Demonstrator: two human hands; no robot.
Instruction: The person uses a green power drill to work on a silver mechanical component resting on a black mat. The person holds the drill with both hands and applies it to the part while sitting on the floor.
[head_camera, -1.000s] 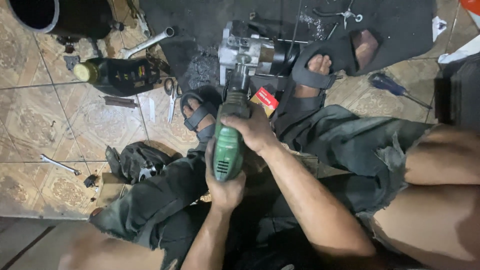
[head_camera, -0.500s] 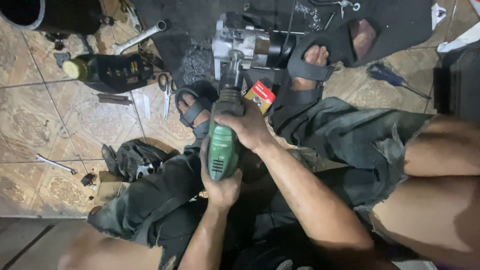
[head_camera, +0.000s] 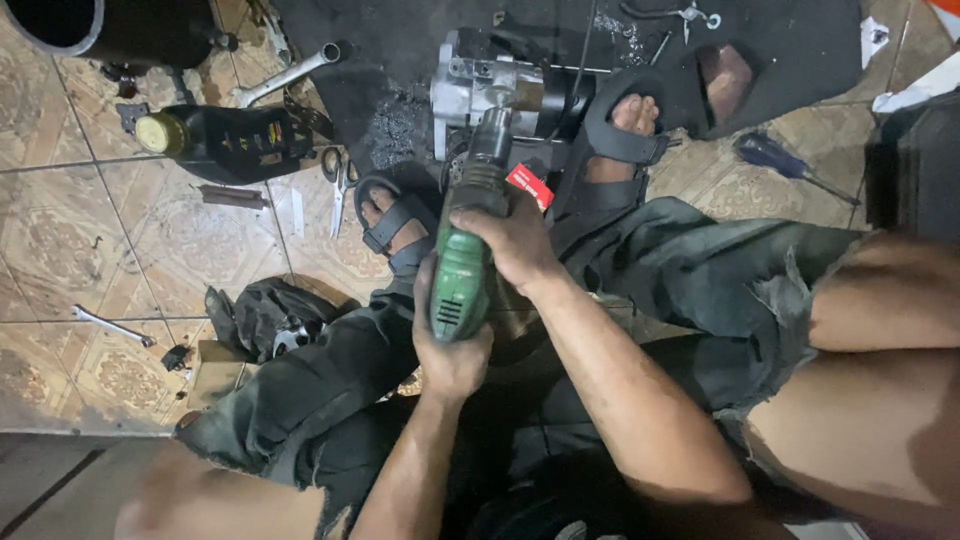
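I sit on the floor with a green power drill (head_camera: 462, 270) pointing away from me, its black chuck pressed against a silver metal engine part (head_camera: 478, 92) held between my sandalled feet. My left hand (head_camera: 450, 345) wraps the rear of the drill's green body. My right hand (head_camera: 515, 240) grips the drill further forward, over its top near a red tag (head_camera: 530, 186). Both hands are closed on the tool.
On the tiled floor at left lie a dark oil bottle with a yellow cap (head_camera: 215, 142), a long spanner (head_camera: 290, 72), scissors (head_camera: 338, 180), a small wrench (head_camera: 110, 325) and a dark rag pile (head_camera: 265, 315). A blue-handled screwdriver (head_camera: 780, 160) lies at right on the tiles.
The drill and both hands have kept their grip; the view has shifted slightly, with the drill's chuck staying against the metal part.
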